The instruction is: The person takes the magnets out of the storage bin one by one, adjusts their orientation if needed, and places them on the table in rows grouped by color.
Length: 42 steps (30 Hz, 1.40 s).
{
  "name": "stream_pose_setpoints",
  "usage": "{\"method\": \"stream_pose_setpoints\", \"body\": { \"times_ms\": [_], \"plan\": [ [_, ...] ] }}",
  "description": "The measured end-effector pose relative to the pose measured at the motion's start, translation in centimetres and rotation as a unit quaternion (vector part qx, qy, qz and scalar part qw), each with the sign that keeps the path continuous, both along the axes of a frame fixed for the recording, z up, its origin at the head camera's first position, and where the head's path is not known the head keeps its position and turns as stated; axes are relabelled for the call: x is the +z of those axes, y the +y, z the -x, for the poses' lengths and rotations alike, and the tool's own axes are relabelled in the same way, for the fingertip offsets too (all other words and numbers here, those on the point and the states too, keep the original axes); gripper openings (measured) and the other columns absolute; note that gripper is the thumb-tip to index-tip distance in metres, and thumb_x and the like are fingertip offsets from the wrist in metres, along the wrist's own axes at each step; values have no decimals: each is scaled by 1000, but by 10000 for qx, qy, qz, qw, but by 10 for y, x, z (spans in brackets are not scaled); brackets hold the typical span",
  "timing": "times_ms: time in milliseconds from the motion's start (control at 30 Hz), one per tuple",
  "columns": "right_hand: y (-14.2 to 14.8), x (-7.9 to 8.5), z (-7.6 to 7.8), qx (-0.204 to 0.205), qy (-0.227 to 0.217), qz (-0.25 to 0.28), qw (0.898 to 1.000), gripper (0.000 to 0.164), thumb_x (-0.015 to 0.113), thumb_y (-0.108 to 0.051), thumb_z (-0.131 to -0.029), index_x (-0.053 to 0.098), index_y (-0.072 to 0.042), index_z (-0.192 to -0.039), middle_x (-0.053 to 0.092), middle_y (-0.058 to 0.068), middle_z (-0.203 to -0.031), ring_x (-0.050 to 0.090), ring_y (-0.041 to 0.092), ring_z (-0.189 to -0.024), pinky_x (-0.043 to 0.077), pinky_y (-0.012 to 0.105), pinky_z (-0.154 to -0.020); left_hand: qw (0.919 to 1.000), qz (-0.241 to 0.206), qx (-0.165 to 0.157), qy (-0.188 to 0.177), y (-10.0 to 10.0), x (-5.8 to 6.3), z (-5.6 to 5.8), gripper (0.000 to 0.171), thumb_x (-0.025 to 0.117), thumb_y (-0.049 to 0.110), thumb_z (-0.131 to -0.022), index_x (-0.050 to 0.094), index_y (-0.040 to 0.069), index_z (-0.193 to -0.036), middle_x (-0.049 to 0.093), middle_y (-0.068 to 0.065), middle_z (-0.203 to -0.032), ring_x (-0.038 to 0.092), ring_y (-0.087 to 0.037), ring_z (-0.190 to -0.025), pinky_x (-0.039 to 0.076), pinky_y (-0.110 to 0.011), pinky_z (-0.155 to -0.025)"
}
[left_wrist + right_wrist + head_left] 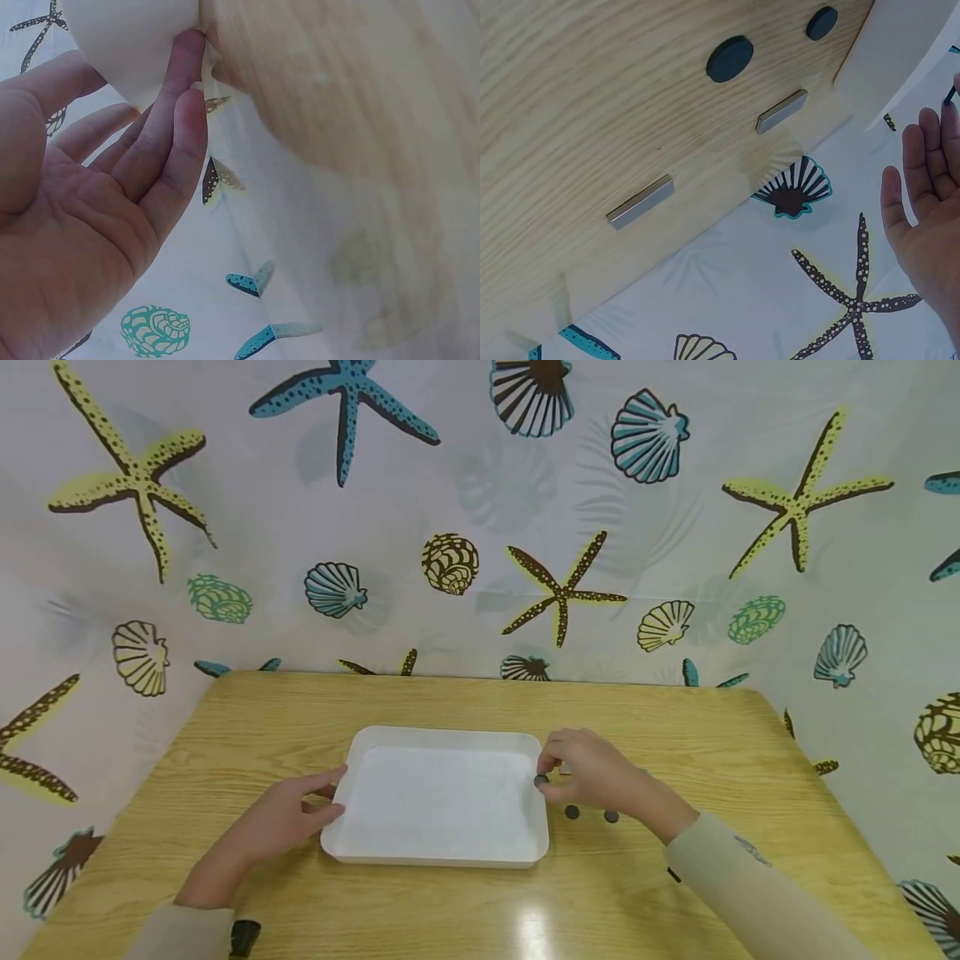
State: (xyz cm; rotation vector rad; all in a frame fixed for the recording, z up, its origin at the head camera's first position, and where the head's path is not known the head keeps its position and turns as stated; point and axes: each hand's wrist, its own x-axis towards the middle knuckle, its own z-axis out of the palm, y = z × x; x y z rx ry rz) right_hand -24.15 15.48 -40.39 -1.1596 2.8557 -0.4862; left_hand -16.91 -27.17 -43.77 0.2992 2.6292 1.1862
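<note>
A white rectangular tray (435, 852) lies on the wooden table. My left hand (288, 817) is at its left end, fingertips and thumb touching the side; in the left wrist view the fingers (154, 154) look fairly straight against the tray wall (131, 45). Over the tray's right rim, my right hand (588, 768) pinches a small dark round disc (541, 781) between thumb and fingertips. Two similar dark discs, one nearer the tray (572, 812) and one farther right (611, 817), lie on the table below that hand.
Two slim silver metal bars, one left (640, 202) and one right (781, 112), lie on the table by the discs, mostly hidden behind my right hand in the head view. A cloth (465, 635) printed with shells and starfish hangs around the wooden table (420, 910).
</note>
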Motion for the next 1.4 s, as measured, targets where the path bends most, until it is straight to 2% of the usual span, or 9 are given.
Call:
{"method": "stream_pose_setpoints", "body": {
  "times_ms": [167,333,767,933,1167,1400],
  "plan": [
    [13,-2,0,-7,124,81,9999,8,78,-22,-89,72,-18,-92,71,0,-95,68,21,-92,54,40,-90,10000,42,29,-13,-1,1,0,65,66,18,-101,38,-4,-156,61,-33,-135,73,-35,-107,57,-28,-75],
    [28,-7,-2,-132,151,177,9996,7,77,-21,-89,72,-17,-92,71,-4,-96,69,18,-92,56,38,-88,10000,25,9,-23,-2,-2,1,65,66,19,-102,38,-4,-156,61,-33,-134,73,-36,-108,57,-27,-75],
    [73,-20,-13,-635,134,209,9977,10,80,-21,-88,71,-19,-88,69,-5,-92,69,18,-89,57,32,-81,9999,130,41,-64,-3,-5,3,66,66,21,-102,38,-2,-157,63,-31,-133,73,-35,-107,58,-28,-75],
    [93,-23,-18,-768,240,260,9964,12,82,-18,-86,70,-19,-86,68,-7,-90,68,19,-86,58,34,-78,9999,84,43,-113,-3,-3,3,66,66,21,-102,38,-2,-157,62,-32,-134,73,-35,-108,57,-28,-75],
    [115,-25,-24,-1065,59,119,9942,11,81,-17,-86,70,-20,-85,68,-6,-91,66,17,-87,57,34,-79,9999,59,57,-145,-1,-1,2,66,66,21,-102,38,-2,-157,62,-32,-135,72,-35,-108,57,-27,-75],
    [128,-28,-27,-1061,65,59,9943,12,82,-15,-85,71,-20,-85,68,-7,-89,64,14,-84,56,31,-77,9999,71,58,-130,0,2,0,66,66,20,-102,38,-2,-157,62,-32,-135,73,-35,-108,56,-27,-75]
  ]
}}
